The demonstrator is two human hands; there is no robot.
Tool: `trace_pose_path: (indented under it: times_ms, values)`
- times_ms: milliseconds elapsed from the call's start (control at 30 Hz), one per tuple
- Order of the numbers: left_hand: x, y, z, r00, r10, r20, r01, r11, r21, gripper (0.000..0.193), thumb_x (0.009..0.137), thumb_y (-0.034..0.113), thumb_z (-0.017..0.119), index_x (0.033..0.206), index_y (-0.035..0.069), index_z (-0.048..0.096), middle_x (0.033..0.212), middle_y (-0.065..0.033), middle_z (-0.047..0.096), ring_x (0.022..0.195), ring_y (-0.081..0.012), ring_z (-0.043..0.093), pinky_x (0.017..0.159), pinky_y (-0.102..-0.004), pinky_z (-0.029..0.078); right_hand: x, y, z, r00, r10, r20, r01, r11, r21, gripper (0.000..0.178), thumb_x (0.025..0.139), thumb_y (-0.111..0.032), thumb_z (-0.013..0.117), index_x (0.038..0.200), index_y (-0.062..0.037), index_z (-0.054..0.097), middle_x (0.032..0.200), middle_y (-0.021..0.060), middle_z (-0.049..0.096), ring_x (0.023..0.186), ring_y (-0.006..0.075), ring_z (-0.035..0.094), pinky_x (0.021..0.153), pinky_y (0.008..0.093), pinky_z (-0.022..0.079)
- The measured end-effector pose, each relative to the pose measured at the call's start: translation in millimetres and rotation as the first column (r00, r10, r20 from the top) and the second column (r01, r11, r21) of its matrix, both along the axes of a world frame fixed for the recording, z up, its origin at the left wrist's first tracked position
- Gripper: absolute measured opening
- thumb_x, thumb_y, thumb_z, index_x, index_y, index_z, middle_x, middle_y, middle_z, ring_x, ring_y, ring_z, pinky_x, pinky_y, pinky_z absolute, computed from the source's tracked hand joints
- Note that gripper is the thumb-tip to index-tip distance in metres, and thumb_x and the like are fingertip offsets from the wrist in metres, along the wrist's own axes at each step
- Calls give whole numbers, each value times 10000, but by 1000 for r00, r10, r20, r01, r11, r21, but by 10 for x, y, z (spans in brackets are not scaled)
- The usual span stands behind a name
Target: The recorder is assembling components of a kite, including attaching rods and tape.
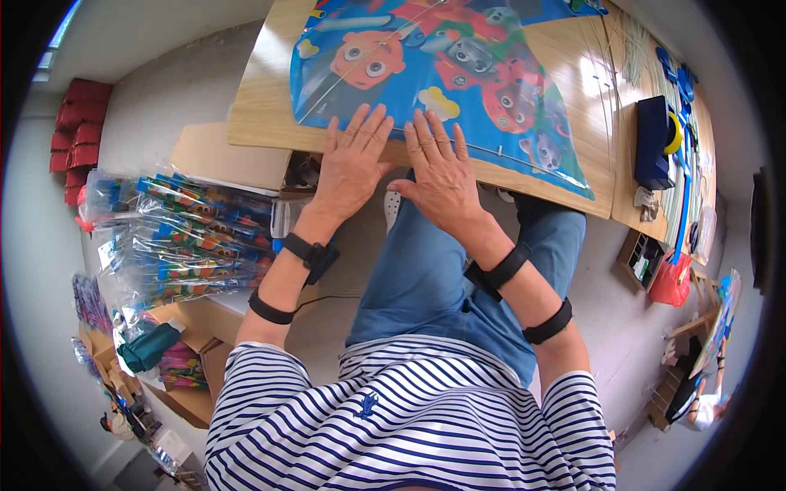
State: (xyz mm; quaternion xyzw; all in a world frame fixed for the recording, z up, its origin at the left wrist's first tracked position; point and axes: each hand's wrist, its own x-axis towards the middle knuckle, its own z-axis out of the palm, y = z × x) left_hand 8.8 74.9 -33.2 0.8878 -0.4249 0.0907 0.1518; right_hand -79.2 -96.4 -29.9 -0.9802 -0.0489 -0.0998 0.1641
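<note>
Left hand [354, 170] and right hand [442, 178] extended flat, grasping nothing; printed sheet [422, 72] (blue, cartoon-faced) partly beneath and beyond both

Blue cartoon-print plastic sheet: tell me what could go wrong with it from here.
The blue cartoon-print plastic sheet lies close to the near edge of the pale wooden table, so a tug toward the lap might slide it off. The left hand and right hand are spread flat, neither gripping it, so it could shift. The film looks thin and glossy, so uneven pressure might crease it.
</note>
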Motion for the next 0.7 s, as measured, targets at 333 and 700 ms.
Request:
trace_pose_path:
  times_ms: [333, 700]
  values:
    - [14, 54, -147, 998, -5, -70, 8, 999, 46, 838, 752, 311, 776, 1483, 105, 421, 1559, -48, 371, 1463, -237, 296, 1170, -603, 188, 108, 76, -136, 999, -38, -30, 38, 999, -2, 912, 802, -518, 686, 1477, 12, 376, 1566, 167, 324, 1489, 303, 232, 1208, 519, 162]
    - [15, 77, -90, 999, 9, -49, -4, 996, 93, 865, 735, 382, 766, 1492, 156, 414, 1565, 0, 374, 1454, -212, 325, 1155, -628, 194, -81, -118, -207, 999, -53, -4, 53, 998, 37, 905, 808, -495, 688, 1482, 14, 363, 1582, 177, 294, 1493, 309, 228, 1202, 501, 185]
